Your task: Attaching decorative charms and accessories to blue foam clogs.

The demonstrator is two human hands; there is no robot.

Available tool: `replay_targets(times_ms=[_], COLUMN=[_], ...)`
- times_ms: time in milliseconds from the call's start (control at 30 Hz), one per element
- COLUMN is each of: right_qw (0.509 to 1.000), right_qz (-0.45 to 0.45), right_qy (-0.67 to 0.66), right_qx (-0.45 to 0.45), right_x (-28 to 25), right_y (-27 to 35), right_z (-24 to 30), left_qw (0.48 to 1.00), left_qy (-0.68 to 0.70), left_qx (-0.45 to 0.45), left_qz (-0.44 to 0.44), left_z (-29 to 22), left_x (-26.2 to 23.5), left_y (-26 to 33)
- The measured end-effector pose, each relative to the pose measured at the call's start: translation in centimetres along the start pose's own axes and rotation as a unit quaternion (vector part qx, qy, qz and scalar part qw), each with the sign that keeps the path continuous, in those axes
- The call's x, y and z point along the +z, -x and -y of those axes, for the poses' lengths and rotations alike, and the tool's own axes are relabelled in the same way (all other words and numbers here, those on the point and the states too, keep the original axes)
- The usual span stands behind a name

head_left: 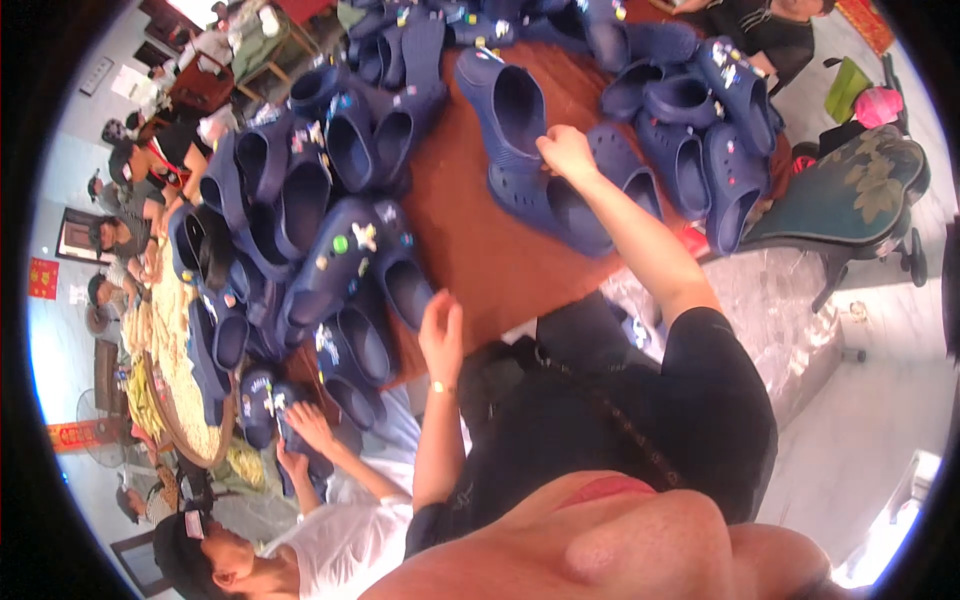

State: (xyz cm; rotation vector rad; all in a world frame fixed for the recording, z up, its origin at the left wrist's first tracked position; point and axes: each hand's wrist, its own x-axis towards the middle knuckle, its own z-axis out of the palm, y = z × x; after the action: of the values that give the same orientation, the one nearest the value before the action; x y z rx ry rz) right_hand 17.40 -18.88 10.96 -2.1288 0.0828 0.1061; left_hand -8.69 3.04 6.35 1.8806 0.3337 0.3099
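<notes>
Above the brown tabletop [480,240], my right hand [565,152] is closed on the rim of a plain navy clog [512,105], whose open foot hole faces up. Under it lie more navy clogs, one with round vent holes [540,210] and another partly covered by my forearm. My left hand [441,328] is raised at the table's near left, fingers extended and nothing in them. It is beside a navy clog [405,288] at the edge of the left pile. A decorated navy clog [345,250] in that pile carries green, white and yellow charms.
Piled navy clogs [265,165] cover the left side; more clogs [690,130] sit at the right. A co-worker in a white shirt [345,540] handles a clog at lower left. A patterned chair [850,200] stands right. Other people sit round a tray of pale pieces [190,400].
</notes>
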Motion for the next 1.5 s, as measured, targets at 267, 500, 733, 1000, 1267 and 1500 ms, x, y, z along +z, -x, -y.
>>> replay_targets(times_ms=[267,500,733,1000,1267,1500], right_qw=[0.990,0.937,0.913,0.940,0.956,0.902], right_qz=[0.001,-0.079,0.041,-0.019,-0.166,-0.305], right_qy=[-0.028,0.258,0.405,0.331,0.072,0.245], right_qx=[-0.141,-0.223,-0.013,-0.082,-0.233,-0.184], right_x=[-0.1,-2.0,-0.8,1.0,-1.3,-7.1], right_y=[12.2,12.4,8.3,-0.1,-2.2,6.4], right_z=[-6.2,-11.0,-8.2,-6.2,-5.0,-14.0], left_qw=[0.992,0.988,0.973,0.976,0.977,0.982], left_qy=[0.098,-0.145,-0.224,-0.219,-0.212,-0.179], left_qx=[-0.082,0.015,-0.014,-0.017,0.018,0.048], left_qz=[-0.008,-0.051,-0.048,-0.011,0.025,-0.028], left_z=[0.1,4.1,5.2,4.8,5.0,4.3], left_x=[3.4,5.6,7.3,6.2,4.5,5.0], left_y=[-4.3,-4.4,-6.1,-4.6,-2.5,-4.1])
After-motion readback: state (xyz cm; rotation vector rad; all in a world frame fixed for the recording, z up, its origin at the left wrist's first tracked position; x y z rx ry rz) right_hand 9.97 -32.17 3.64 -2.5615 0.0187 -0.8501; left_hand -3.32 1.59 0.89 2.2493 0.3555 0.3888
